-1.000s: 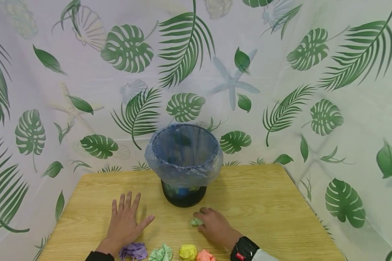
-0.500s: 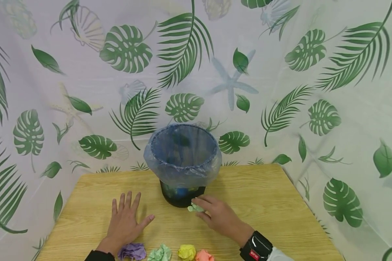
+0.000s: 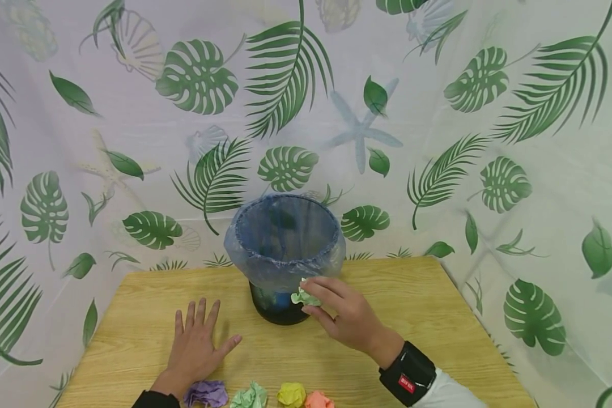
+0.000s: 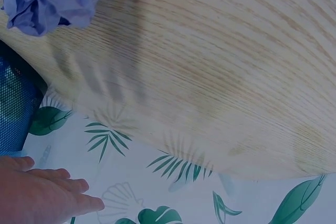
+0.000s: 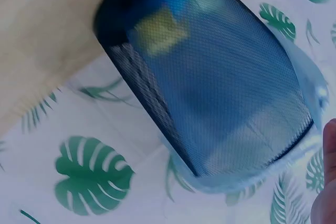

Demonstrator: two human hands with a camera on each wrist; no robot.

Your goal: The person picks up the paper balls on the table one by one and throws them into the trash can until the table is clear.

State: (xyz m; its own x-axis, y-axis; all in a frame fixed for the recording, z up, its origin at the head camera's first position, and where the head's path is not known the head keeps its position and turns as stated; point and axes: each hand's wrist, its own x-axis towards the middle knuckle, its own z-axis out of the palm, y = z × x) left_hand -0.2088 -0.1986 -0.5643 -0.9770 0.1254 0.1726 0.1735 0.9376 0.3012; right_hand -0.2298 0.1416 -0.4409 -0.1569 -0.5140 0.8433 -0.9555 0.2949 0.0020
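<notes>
The right hand point(image 3: 348, 315) is pinching green paper point(image 3: 303, 297) near the bin point(image 3: 271, 309); the left hand point(image 3: 196, 343) is holding its empty fingers point(image 3: 200, 315) spread wide.

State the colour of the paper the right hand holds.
The paper is pale green, clearest in the head view.

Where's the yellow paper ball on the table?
In the head view, the yellow ball lies bottom centre, between a green ball, left, and the orange ball, right.
</notes>
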